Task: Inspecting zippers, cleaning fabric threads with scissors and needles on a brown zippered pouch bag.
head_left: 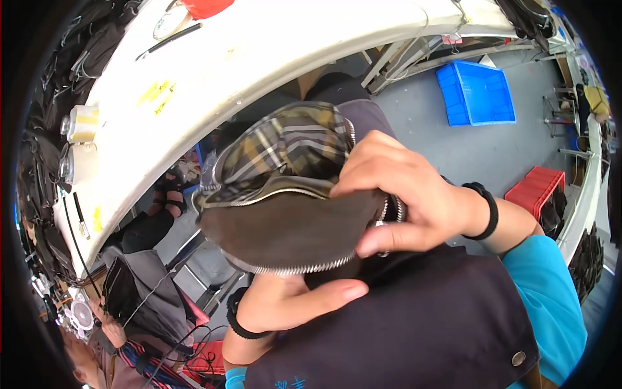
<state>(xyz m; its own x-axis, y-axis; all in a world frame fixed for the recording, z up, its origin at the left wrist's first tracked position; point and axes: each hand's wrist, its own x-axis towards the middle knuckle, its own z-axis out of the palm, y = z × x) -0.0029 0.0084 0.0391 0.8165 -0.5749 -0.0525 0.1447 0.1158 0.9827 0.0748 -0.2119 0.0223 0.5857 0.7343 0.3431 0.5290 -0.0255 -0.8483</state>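
Observation:
In front of me is a dark brown zippered pouch (282, 230), lifted above my lap. Its zipper teeth run along the curved lower edge and the right side, and the mouth is unzipped. Yellow, grey and white plaid lining (285, 139) bulges out at the far side. My right hand (411, 198) pinches the pouch's right end at the zipper, thumb below and fingers above. From beneath, my left hand (285, 301) supports it; the thumb sticks out toward the right, while the fingers are hidden under the pouch.
A curved white worktable (214, 78) spans the far and left sides, bearing a dark pen-like tool (170, 42). On the grey floor are a blue crate (479, 94) and a red crate (534, 188). Another person's hand (111, 327) shows at lower left, near dark cloth (146, 292).

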